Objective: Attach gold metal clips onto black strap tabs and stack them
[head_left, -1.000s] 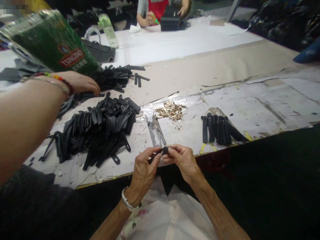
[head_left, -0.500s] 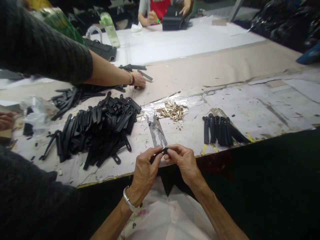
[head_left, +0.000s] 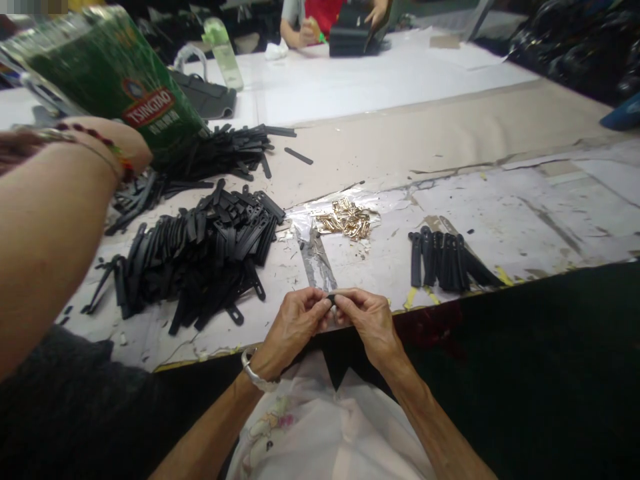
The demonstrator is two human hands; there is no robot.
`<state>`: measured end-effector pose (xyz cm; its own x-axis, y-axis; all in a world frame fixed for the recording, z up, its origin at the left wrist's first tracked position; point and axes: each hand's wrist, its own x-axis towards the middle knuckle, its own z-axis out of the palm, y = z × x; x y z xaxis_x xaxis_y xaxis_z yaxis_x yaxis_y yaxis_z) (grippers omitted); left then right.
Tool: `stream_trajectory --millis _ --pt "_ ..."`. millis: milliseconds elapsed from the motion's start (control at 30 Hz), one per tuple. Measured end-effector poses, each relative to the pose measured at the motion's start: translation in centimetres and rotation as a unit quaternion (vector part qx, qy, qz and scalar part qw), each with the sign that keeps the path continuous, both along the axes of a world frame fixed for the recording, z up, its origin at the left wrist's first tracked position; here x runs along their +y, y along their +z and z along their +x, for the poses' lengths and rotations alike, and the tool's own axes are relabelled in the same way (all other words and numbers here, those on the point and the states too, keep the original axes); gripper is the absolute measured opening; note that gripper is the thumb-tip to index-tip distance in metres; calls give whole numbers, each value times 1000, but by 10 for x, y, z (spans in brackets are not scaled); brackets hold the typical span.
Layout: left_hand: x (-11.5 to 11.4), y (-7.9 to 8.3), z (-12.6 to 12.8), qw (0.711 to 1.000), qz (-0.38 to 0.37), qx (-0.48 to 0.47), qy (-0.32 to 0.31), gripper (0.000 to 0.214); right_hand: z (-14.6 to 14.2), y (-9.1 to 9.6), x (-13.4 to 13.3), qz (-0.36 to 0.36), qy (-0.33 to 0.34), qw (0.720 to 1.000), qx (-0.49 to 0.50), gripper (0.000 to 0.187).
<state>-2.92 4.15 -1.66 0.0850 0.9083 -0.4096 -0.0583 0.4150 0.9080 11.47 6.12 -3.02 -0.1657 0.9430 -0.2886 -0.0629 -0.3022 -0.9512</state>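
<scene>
My left hand and my right hand meet at the table's front edge, fingertips closed on a small black strap. Only a short dark bit of that strap shows between the thumbs; the fingers cover the rest. Beyond them lies a loose pile of gold metal fittings on clear plastic. To the left spreads a big heap of black straps, some with slotted ends. Over on the right, several black straps lie side by side in a fanned row.
A co-worker's arm crosses the left side. Behind it leans a green printed bag beside more black strips. A light green bottle stands farther back. Across the table, another person handles a black item.
The co-worker's arm has drawn back left from the far strips, uncovering the green bag. My left fingers have shifted on the strap, which now shows less; my right hand has barely moved.
</scene>
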Motion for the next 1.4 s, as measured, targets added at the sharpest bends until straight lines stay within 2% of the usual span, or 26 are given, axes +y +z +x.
stream_trajectory --millis 167,333,467,567,733,833,933,1100,1267,1400 --pt "1 1 1 1000 -3 6 7 24 -4 1 -1 -30 -12 999 28 20" --pt "2 -1 2 999 1 27 17 17 -6 0 -1 -26 -23 999 35 18" --pt "0 -1 4 995 23 94 27 12 -8 0 -3 -29 -32 998 41 18" --pt "-1 -2 9 989 39 134 54 9 -10 -2 -6 -31 -36 998 43 19" --pt "-4 -5 20 982 72 142 106 7 -10 -8 -11 -15 -53 998 15 20" --pt "-7 -2 22 987 59 104 109 5 -6 -5 -12 -6 -32 999 27 20" --pt "-9 4 23 995 7 12 95 8 -2 2 -13 -7 -26 999 43 20" --pt "-16 7 26 990 -49 -80 107 15 -1 9 -21 -11 -15 997 78 21" --pt "-26 8 39 982 -36 -91 163 17 -2 9 -33 12 -41 996 80 21" --pt "-38 10 46 983 -9 -93 155 15 4 8 -40 8 -48 995 82 23"
